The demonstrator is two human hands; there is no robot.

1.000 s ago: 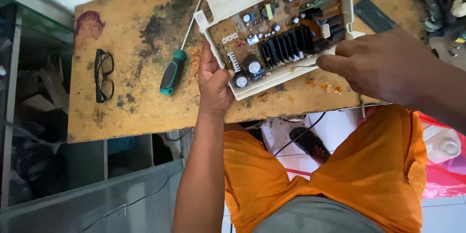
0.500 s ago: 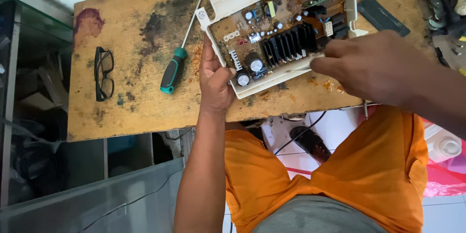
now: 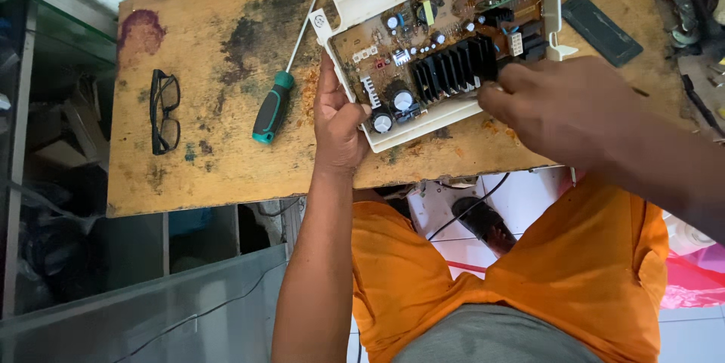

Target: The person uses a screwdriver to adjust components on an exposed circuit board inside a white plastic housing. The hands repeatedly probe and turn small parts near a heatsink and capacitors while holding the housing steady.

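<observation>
In the upper centre of the frame, the left hand (image 3: 337, 117) grips the near-left edge of the circuit board (image 3: 438, 46) in its white tray, seemingly steadying it on the worn wooden table (image 3: 204, 174), while the right hand (image 3: 563, 106), fingers curled narrow, pinches at the black heat sink (image 3: 453, 68), leaving the green-handled screwdriver (image 3: 278, 98) and glasses (image 3: 165, 111) idle at left.

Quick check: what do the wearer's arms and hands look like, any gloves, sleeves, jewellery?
Both bare: no gloves on the left hand or right hand. No sleeves reach either forearm, and no watch, ring or bracelet shows. Below the arms, orange shorts and a grey shirt.
</observation>
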